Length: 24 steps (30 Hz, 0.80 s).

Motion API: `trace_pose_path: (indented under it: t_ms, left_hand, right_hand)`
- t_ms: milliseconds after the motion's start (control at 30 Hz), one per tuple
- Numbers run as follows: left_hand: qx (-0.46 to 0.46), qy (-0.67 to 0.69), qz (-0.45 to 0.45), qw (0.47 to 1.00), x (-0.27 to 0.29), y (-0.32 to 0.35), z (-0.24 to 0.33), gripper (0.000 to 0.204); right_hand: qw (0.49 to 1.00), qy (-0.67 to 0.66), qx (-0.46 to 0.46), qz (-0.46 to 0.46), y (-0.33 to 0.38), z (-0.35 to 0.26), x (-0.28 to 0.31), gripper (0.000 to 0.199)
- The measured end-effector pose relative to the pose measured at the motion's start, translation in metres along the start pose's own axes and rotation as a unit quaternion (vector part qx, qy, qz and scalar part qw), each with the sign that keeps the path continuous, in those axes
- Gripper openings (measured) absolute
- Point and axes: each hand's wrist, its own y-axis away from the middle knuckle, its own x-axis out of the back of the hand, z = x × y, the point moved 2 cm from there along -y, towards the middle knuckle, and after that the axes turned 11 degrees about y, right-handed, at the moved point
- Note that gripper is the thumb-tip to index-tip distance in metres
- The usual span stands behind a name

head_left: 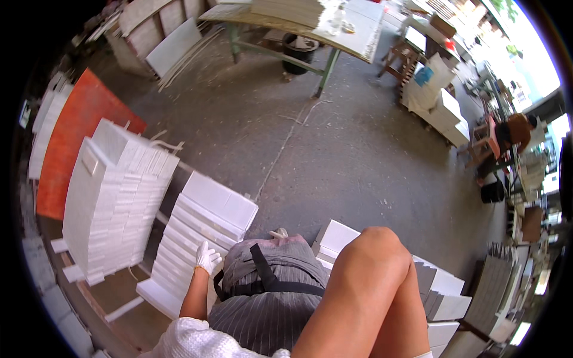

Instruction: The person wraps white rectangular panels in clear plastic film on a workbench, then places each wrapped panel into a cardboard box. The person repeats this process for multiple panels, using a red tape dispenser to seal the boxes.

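Observation:
My left hand (pixel 208 258), in a white glove, hangs at my left side against or just over a stepped row of white panels (pixel 218 206). Its fingers look stretched out, with nothing visible in them; whether they touch the panels I cannot tell. My bare right arm (pixel 373 271) is bent sharply, its elbow pointing forward close to the camera, and the right hand is out of the picture. Grey striped clothing (pixel 262 316) with a black strap covers my front. More white box-like pieces (pixel 337 238) lie beyond and beside the right elbow.
At the left, a tall stack of thin white boards (pixel 119 203) stands before an orange-red board (pixel 83 143). Ahead is a green-legged table (pixel 364 27) with a black bucket (pixel 298 52) beneath. A person (pixel 516 134) works far right. Grey concrete floor (pixel 334 149) lies between.

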Motion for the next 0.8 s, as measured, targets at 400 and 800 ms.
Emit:
trace_pose_path:
  t_ms: [400, 800]
  left_hand:
    - [-0.038, -0.181, 0.002, 0.983, -0.213, -0.046, 0.138, 0.016]
    - [-0.145, -0.389, -0.138, 0.899, -0.702, -0.044, 0.262, 0.035]
  right_hand:
    - [0.900, -0.179, -0.392, 0.058, 0.264, 0.258, -0.016, 0.047]
    - [0.347, -0.497, -0.687, 0.401, 0.455, 0.469, -0.262, 0.048]
